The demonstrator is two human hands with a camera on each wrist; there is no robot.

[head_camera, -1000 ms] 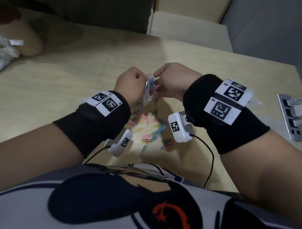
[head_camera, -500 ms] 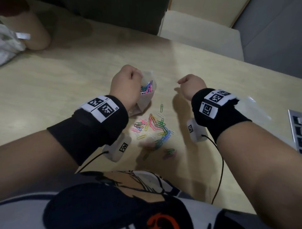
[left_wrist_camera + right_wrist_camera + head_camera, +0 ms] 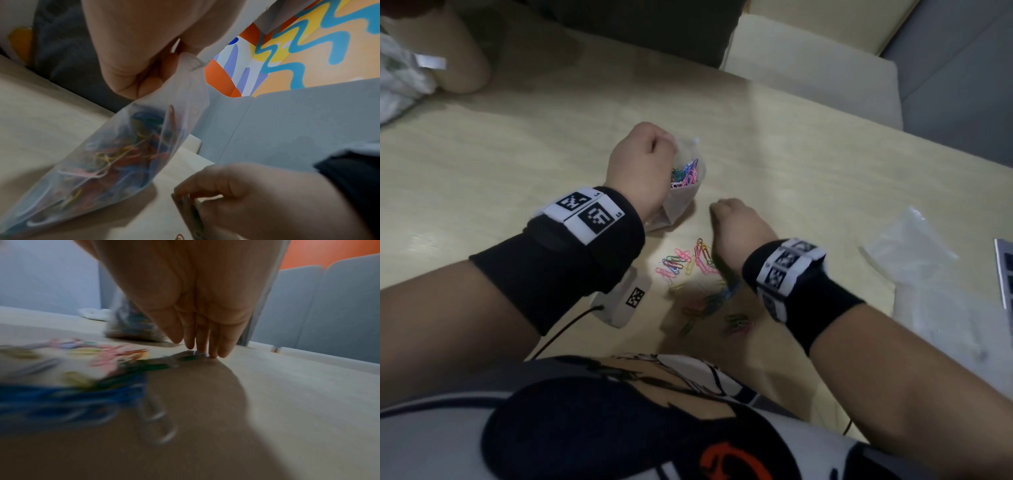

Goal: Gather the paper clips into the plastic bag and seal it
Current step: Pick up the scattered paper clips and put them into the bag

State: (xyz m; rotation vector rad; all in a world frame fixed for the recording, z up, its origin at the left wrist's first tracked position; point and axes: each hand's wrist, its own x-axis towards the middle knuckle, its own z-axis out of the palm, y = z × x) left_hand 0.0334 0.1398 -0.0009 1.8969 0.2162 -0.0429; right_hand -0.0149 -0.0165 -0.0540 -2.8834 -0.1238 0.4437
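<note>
My left hand [image 3: 650,161] grips the top edge of a small clear plastic bag [image 3: 683,197], which stands with its bottom on the table; the left wrist view shows the fingers pinching the bag's mouth [image 3: 185,65]. Several coloured paper clips [image 3: 123,154] lie inside it. More loose paper clips [image 3: 688,265] are scattered on the table just in front of the bag. My right hand [image 3: 736,222] reaches down at the far right edge of that pile, and its straight fingertips [image 3: 205,352] touch a clip on the table. The thumb stays clear of the clip.
A second, empty clear bag [image 3: 907,246] lies flat on the wooden table [image 3: 517,144] to the right, with a metal object [image 3: 1005,274] at the right edge. White cloth [image 3: 400,78] sits at the far left. Grey partition panels [image 3: 298,121] stand behind the table.
My right hand has left the bag's mouth, swung out to the right, then come down onto the loose clips. My left hand still holds the bag, now a little lower.
</note>
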